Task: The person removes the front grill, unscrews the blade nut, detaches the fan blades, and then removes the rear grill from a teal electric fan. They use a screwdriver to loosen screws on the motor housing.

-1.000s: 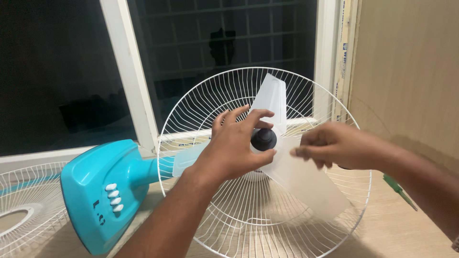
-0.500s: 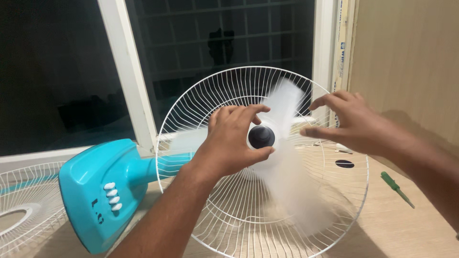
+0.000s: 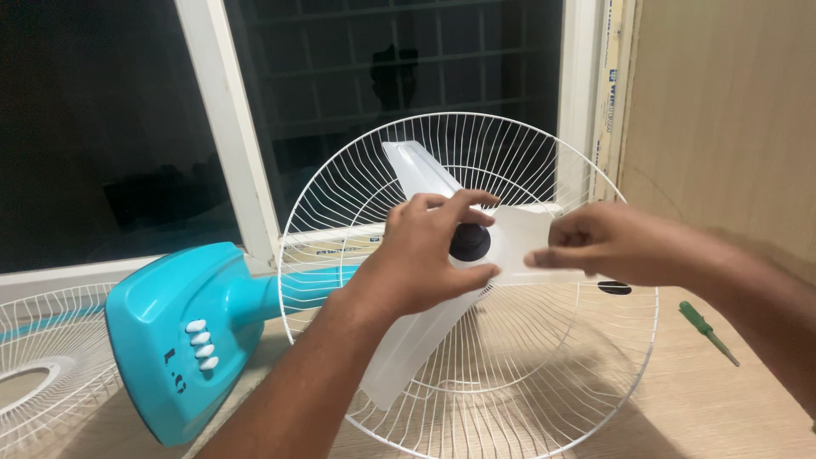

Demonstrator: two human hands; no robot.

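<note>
A fan lies on its side on a wooden surface, its turquoise base (image 3: 183,336) at the left and its white wire rear guard (image 3: 595,399) facing me. Translucent white blades (image 3: 416,336) sit inside the guard around a dark round hub cap (image 3: 470,241). My left hand (image 3: 425,259) curls its thumb and fingers around that hub cap. My right hand (image 3: 608,245) pinches the edge of the blade that points right, just beside the hub.
A second white wire guard (image 3: 38,387) lies flat at the far left. A green-handled screwdriver (image 3: 707,331) rests on the wood at the right, near a small dark disc (image 3: 614,287). A dark window (image 3: 382,85) and a beige wall (image 3: 722,127) stand behind.
The blades spun round and now stand still in a new position. My right hand let go, lifted off, then came back and pinched a blade. My left hand stayed on the hub cap.
</note>
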